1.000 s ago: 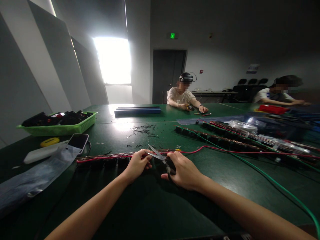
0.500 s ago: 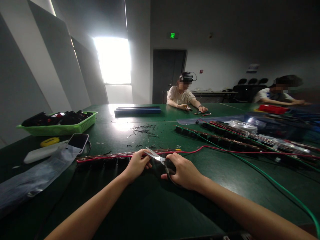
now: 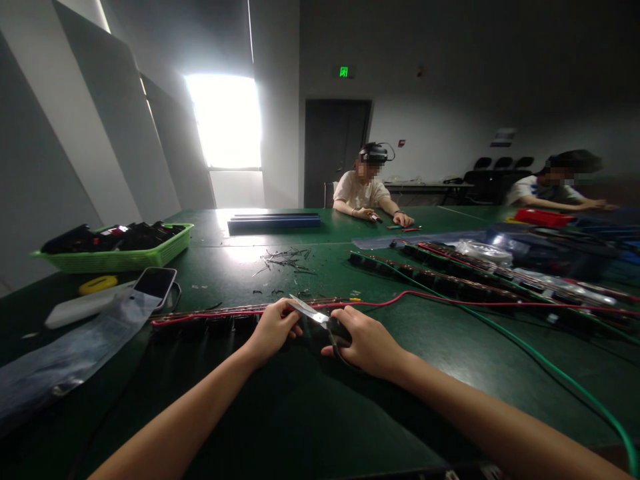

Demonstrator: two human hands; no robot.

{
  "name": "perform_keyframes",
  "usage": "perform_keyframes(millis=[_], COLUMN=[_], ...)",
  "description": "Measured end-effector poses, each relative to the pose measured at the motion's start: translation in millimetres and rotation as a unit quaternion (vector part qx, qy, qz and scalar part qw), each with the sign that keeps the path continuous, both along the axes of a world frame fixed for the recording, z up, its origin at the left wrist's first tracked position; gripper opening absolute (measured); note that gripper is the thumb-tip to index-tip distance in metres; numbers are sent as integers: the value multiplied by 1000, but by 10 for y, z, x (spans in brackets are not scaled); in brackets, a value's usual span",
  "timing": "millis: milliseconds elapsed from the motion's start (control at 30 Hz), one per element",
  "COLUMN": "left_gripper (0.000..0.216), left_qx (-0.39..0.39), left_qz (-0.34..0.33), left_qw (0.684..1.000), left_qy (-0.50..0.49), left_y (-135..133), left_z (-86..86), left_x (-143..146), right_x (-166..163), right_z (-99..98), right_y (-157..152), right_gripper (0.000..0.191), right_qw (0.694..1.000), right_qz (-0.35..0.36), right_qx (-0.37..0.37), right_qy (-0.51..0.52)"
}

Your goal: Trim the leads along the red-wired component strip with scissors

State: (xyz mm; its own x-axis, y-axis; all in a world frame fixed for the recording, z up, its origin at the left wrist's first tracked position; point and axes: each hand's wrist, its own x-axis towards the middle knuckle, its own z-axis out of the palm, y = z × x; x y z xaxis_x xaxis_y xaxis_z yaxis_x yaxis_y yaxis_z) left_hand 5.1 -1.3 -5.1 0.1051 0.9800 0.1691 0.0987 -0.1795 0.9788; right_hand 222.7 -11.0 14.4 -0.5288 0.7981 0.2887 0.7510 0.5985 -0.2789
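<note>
My right hand [image 3: 367, 340] grips a pair of scissors [image 3: 316, 316] by the dark handles. The metal blades point left and reach to my left hand [image 3: 274, 329]. That hand is closed, thumb and fingers pinched together beside a long black strip [image 3: 210, 325]. Whatever lies between those fingers is too small or too hidden to make out. A red wire [image 3: 385, 304] runs along the top of the strip and on to the right across the table. A short yellow piece [image 3: 355, 300] shows at the strip's right end.
Dark clippings [image 3: 286, 259] lie beyond the strip. At left are a green basket [image 3: 163, 255] of black parts, a phone [image 3: 154, 285] and a plastic bag [image 3: 85, 353]. More black strips [image 3: 425, 277] and a green wire [image 3: 545, 363] occupy the right. Two people sit across the table.
</note>
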Motion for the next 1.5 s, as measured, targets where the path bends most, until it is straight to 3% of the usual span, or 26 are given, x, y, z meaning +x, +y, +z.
perform_keyframes(millis=[667, 1033, 1267, 1500], left_gripper=[19, 18, 17, 15], left_qx=[4, 7, -2, -1], left_qz=[0, 5, 6, 4], left_qw=[1000, 1000, 1000, 1000], left_qy=[8, 15, 22, 13], left_y=[3, 20, 22, 11], left_z=[3, -34, -19, -10], left_x=[1, 9, 7, 12], right_x=[-8, -20, -19, -6], right_z=[24, 10, 2, -4], right_y=[-2, -10, -9, -5], right_gripper=[49, 26, 25, 40], right_qw=[1000, 1000, 1000, 1000], right_qz=[8, 0, -8, -7], right_qx=[8, 1, 6, 10], right_qy=[-6, 17, 5, 2])
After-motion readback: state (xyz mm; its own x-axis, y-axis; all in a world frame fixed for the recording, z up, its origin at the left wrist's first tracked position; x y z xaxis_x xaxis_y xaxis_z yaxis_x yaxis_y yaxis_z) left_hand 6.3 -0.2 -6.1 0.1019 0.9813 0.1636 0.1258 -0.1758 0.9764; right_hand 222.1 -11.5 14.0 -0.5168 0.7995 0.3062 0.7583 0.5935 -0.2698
